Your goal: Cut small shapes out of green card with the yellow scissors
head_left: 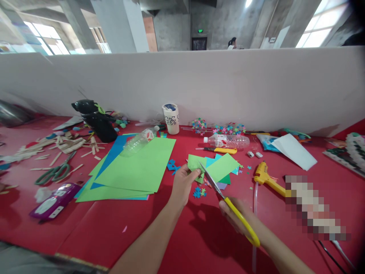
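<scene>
Both hands busy over the red bench point(208, 247). Left hand point(181, 182) pinched a small green paper piece point(194, 161), thumb on top near its lower edge. Right hand point(231, 217) was wrapped round the yellow handles of the scissors point(228, 201).

Scissors sat in front of the person, long axis diagonal: tips pointing away and to the left, at the green piece, handles back and to the right. Couldn't tell if the blades were parted or had paper between them. Held piece ran roughly left to right, beside a loose green strip point(224, 167) whose long axis rose to the far right, over blue, dark green and purple scraps.

Blue star cutouts point(196, 193) lay just right of the left hand. Yellow cutter point(225, 150) lay crosswise beyond the strip, clear bottle point(228, 140) behind it, cap to the left. Yellow glue gun point(268, 179) on the right, nozzle end facing away. Big green sheets point(137, 167) to the left, second bottle point(139, 141) lying on them, neck to the far right.
</scene>
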A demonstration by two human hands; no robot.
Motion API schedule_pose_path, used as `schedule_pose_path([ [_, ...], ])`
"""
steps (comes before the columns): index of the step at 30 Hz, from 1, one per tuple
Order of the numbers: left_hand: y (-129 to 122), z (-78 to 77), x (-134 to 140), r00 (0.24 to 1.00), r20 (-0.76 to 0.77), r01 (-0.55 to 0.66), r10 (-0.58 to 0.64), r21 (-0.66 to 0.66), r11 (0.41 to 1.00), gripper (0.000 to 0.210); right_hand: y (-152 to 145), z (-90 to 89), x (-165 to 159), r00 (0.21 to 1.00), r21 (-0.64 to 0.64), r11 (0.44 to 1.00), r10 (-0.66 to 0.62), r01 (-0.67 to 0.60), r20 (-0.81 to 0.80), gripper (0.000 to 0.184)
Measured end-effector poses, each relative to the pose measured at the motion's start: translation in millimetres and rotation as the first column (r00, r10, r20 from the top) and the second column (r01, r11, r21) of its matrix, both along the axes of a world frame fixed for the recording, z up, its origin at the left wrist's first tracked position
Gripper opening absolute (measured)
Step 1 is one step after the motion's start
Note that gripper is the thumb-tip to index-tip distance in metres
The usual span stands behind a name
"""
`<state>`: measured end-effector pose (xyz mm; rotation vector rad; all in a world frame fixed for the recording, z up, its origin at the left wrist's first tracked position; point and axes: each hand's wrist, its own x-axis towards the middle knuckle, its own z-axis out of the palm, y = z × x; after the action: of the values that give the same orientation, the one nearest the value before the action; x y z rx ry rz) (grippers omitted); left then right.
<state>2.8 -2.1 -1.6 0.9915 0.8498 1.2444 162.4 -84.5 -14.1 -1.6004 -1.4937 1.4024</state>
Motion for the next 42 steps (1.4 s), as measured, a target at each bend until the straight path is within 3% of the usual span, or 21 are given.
schedule_pose_path([
  [12,1,1.4,-2,1.0,0.019,0.001,-0.001,0.004,1.0,0.012,3,1.1,1,1.0,0.003,1.0,-0.007,0.007,0.03,0.051],
  [17,4,1.9,-6,0.999,0.01,-0.037,0.037,0.037,0.999,0.015,4,-2.0,5,0.999,-0.03,0.999,0.017,-0.019,-0.045,0.05],
  [26,5,1.1,-6,0.995,0.088,0.048,-0.04,-0.086,0.995,0.017,2,-5.6,13,0.984,-0.033,0.996,0.078,-0.085,-0.16,0.051],
  [33,3,-1.7,-3,0.994,0.108,0.014,-0.007,-0.066,0.998,0.012,2,-11.7,18,0.978,-0.017,0.993,0.108,-0.113,-0.179,0.047],
  [42,-1,-2.9,4,0.994,0.11,-0.001,0.007,-0.054,0.999,0.012,-2,-9.1,-6,0.968,-0.042,0.999,-0.012,0.002,-0.251,0.051],
])
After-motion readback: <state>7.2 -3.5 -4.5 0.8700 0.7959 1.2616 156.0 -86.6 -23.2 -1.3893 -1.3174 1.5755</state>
